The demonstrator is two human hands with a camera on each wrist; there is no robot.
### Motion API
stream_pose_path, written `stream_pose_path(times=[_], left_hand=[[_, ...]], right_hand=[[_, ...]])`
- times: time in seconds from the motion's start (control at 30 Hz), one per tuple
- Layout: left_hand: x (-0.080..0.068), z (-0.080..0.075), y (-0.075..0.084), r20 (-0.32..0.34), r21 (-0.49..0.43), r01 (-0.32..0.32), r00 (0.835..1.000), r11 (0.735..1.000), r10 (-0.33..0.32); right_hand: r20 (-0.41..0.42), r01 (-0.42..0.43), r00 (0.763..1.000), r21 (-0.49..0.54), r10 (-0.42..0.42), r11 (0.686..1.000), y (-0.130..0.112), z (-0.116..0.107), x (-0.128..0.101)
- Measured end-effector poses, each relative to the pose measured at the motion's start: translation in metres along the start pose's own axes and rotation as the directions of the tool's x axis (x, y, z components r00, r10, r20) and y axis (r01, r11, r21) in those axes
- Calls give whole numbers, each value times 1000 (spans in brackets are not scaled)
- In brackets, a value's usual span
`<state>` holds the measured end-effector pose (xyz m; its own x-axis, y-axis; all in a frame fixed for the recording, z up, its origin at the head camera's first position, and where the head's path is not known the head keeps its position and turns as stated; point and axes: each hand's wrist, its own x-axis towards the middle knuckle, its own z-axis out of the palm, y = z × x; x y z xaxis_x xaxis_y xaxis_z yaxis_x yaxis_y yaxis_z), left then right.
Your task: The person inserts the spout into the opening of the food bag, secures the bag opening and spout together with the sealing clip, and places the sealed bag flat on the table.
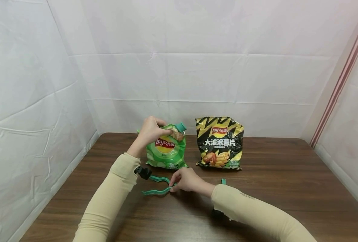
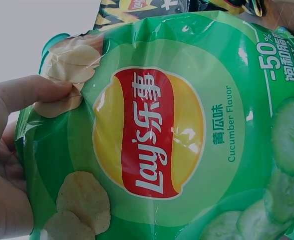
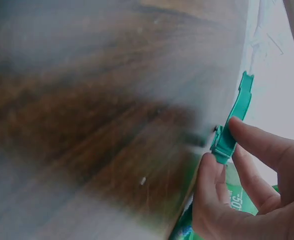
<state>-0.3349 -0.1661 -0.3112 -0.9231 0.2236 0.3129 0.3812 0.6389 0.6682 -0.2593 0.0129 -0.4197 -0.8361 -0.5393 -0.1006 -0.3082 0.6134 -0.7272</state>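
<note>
A green Lay's cucumber chip bag [image 1: 164,155] stands upright at the back of the table. My left hand [image 1: 150,132] pinches its top left part, with the thumb across the front. At the bag's top right corner is a green cap-like piece [image 1: 181,127]. In front of the bag, my right hand [image 1: 186,180] pinches one end of a green bag clip [image 1: 156,192] between thumb and fingers. The clip's two wavy arms are spread apart and point left. The right wrist view shows the clip [image 3: 240,102] near the fingertips.
A black and yellow Lay's chip bag [image 1: 219,144] stands to the right of the green one. Another small green piece [image 1: 223,181] lies behind my right forearm, which hides part of it. White sheeting [image 1: 197,77] rises behind the brown wooden table [image 1: 273,168].
</note>
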Motion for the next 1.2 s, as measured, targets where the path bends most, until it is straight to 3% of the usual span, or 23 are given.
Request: stream_pose_path(times=[0.27, 0.6, 1.2], left_hand=[[-1, -1, 1, 13, -21, 14, 1000, 1000, -13], [1, 1, -1, 18, -23, 17, 1000, 1000, -16], [1, 1, -2, -6, 1, -8, 1000, 1000, 8]], right_hand=[[5, 22, 1000, 4, -23, 1000, 1, -10, -2], [23, 12, 1000, 154, -16, 988, 0, -33, -16], [-83, 33, 996, 167, -19, 985, 2, -67, -36]])
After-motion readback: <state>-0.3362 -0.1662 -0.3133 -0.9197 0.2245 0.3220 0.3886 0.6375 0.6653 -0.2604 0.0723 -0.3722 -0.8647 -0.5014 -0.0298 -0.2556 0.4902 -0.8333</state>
